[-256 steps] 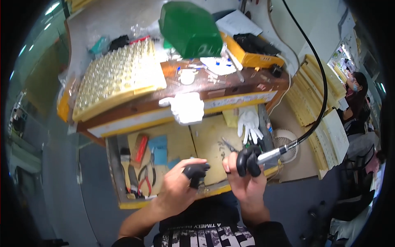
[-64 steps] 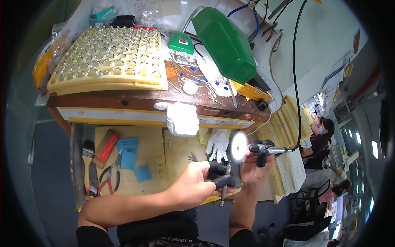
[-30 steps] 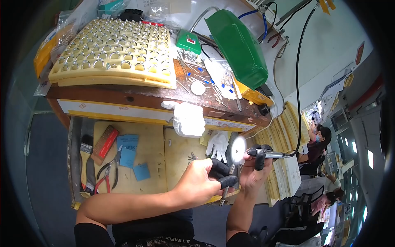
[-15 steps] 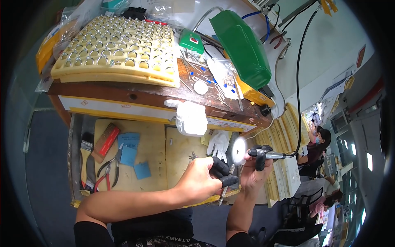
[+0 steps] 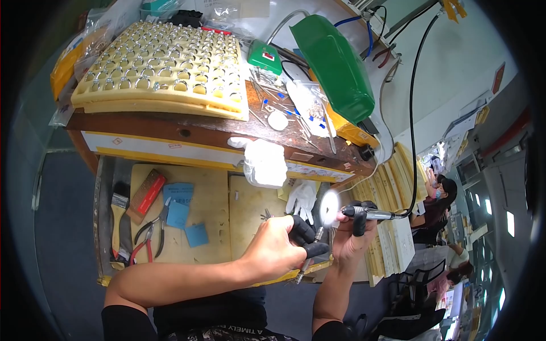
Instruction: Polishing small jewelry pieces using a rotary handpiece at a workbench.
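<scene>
At the far left, the yellow tray [image 5: 170, 107] of rings [image 5: 147, 71] lay on the tabletop [image 5: 254, 126], unchanged over the last second, as were the brush [image 5: 118, 219] and pliers [image 5: 149, 236] in the open drawer [image 5: 101, 227] below. The left hand [image 5: 277, 243] had hardly moved, its black-covered fingers [image 5: 316, 249] clamped on a slim metal rod [image 5: 305, 267]. What had just changed was the rod's slant: its lower end had swung leftward, leaving its upper end just below the bright white disc [image 5: 329, 208]. Glare hid whether they touched. That seemed to mean the work remained at the disc, with the rod merely shown to it at another angle. Beyond, the right hand [image 5: 352, 237] had stayed put, fingers closed around the silver-and-black handpiece [image 5: 375, 214], whose tip pointed left at the disc.
</scene>
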The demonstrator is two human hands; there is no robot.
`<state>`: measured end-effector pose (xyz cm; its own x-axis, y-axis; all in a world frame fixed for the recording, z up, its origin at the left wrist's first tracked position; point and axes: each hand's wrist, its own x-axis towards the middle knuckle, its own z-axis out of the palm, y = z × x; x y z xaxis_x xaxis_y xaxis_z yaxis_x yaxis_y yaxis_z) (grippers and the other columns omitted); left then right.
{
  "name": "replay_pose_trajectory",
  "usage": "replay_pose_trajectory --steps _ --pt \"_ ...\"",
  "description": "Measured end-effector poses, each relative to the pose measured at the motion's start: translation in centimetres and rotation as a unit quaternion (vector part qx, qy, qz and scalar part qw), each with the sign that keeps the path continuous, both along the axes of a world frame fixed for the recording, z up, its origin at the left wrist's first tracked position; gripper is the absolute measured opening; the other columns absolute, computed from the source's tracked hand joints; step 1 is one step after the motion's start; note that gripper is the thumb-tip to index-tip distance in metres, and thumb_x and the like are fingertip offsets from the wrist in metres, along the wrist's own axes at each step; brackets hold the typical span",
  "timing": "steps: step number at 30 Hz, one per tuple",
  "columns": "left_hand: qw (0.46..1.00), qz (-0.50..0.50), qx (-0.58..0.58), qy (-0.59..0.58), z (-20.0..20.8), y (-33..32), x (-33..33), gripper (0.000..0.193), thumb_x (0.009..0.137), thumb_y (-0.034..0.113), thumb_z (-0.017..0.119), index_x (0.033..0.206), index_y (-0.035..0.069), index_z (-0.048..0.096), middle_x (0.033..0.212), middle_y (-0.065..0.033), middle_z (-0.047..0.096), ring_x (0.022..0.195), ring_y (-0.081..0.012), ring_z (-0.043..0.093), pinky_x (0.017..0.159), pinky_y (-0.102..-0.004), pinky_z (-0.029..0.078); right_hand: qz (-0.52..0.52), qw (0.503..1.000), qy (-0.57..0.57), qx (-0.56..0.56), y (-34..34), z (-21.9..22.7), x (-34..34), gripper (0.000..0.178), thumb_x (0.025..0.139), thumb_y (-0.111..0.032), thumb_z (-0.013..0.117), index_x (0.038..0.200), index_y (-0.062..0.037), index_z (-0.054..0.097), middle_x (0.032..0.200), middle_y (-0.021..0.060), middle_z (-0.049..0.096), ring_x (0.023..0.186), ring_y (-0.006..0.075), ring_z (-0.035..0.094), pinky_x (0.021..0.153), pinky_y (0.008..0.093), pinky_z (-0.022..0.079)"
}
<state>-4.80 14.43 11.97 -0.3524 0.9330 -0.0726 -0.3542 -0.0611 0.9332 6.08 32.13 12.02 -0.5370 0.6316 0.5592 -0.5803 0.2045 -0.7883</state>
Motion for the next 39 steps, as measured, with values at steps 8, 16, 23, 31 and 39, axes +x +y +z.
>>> replay_pose_trajectory --steps 8,16,23,31,39 --pt "1.0 0.002 0.001 -0.021 0.1 -0.3 -0.3 0.012 0.086 0.003 0.068 0.094 -0.006 0.065 0.081 -0.0086 0.069 0.067 -0.0089 0.063 0.057 -0.024 0.05 -0.015 1.0 0.0 0.007 1.7 -0.1 1.7 0.031 0.09 -0.017 0.07 0.109 -0.0011 0.05 0.09 0.0123 0.064 0.076 0.0205 0.067 0.071 0.0364 0.055" --pt "0.998 -0.052 0.022 -0.017 0.2 -0.2 -0.7 0.013 0.093 -0.002 0.058 0.103 -0.007 0.062 0.092 -0.0116 0.069 0.085 -0.0161 0.067 0.07 -0.0275 0.054 -0.071 0.996 -0.053 0.009 3.5 0.8 6.3 0.035 0.088 -0.014 0.071 0.113 -0.0014 0.05 0.097 0.0121 0.061 0.078 0.0219 0.066 0.068 0.0358 0.058" --pt "0.993 -0.051 0.023 -0.107 0.5 0.0 0.5 0.015 0.094 -0.003 0.057 0.107 -0.008 0.06 0.102 -0.0139 0.067 0.092 -0.0201 0.069 0.081 -0.0305 0.057 -0.062 0.997 -0.014 -0.033 2.3 1.1 4.9 0.033 0.089 -0.015 0.07 0.112 -0.0013 0.051 0.095 0.0127 0.064 0.075 0.0229 0.068 0.069 0.0362 0.058" --pt "0.993 -0.039 0.047 -0.105 0.9 0.1 1.0 0.017 0.09 -0.005 0.059 0.107 -0.007 0.061 0.098 -0.0121 0.068 0.09 -0.017 0.067 0.08 -0.0289 0.055 0.003 1.0 0.018 -0.011 1.1 1.2 1.7 0.03 0.091 -0.017 0.068 0.11 -0.0018 0.05 0.09 0.0131 0.065 0.076 0.0213 0.067 0.072 0.0367 0.056" --pt "0.998 -0.032 0.033 -0.05 0.8 0.1 0.6 0.013 0.089 -0.001 0.061 0.101 -0.004 0.063 0.09 -0.0085 0.068 0.083 -0.012 0.064 0.073 -0.0269 0.052 0.005 1.0 0.011 -0.008 0.5 1.2 1.0 0.029 0.092 -0.016 0.068 0.11 -0.0018 0.05 0.089 0.0129 0.065 0.076 0.0209 0.067 0.073 0.0374 0.055"
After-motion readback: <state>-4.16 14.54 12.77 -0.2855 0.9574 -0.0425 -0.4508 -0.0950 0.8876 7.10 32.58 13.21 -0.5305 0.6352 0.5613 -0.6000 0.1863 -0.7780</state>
